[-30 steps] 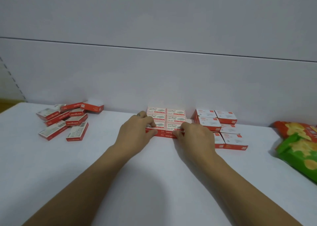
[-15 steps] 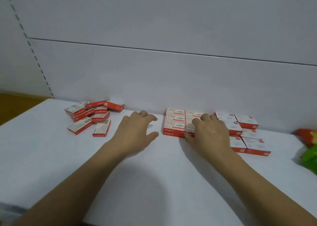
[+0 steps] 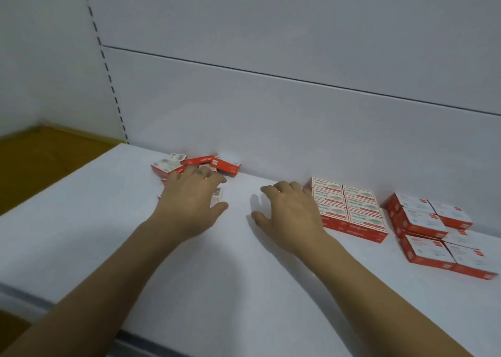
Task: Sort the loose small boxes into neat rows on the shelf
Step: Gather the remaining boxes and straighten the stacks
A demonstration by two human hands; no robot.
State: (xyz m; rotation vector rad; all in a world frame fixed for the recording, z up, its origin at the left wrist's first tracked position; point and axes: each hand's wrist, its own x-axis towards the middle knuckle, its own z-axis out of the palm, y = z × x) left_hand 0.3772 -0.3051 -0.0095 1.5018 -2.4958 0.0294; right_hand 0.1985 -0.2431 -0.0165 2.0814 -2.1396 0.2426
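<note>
A loose heap of small red-and-white boxes (image 3: 225,165) lies at the back left of the white shelf (image 3: 244,275). My left hand (image 3: 189,198) hovers over that heap with fingers spread, covering several boxes and holding none. A neat block of the same boxes (image 3: 352,210), two wide and stacked, sits at the back centre-right. My right hand (image 3: 291,211) is spread flat just left of this block, its fingers beside the block's left edge.
A second group of larger red-and-white boxes (image 3: 433,229) stands to the right of the neat block. The white back panel (image 3: 271,112) rises behind everything. The shelf's front edge (image 3: 130,340) runs along the lower left, with a brown floor (image 3: 40,158) beyond the left end.
My left hand has travelled left from the neat block onto the loose heap. My right hand came off the block and now lies beside it. The view has swung left.
</note>
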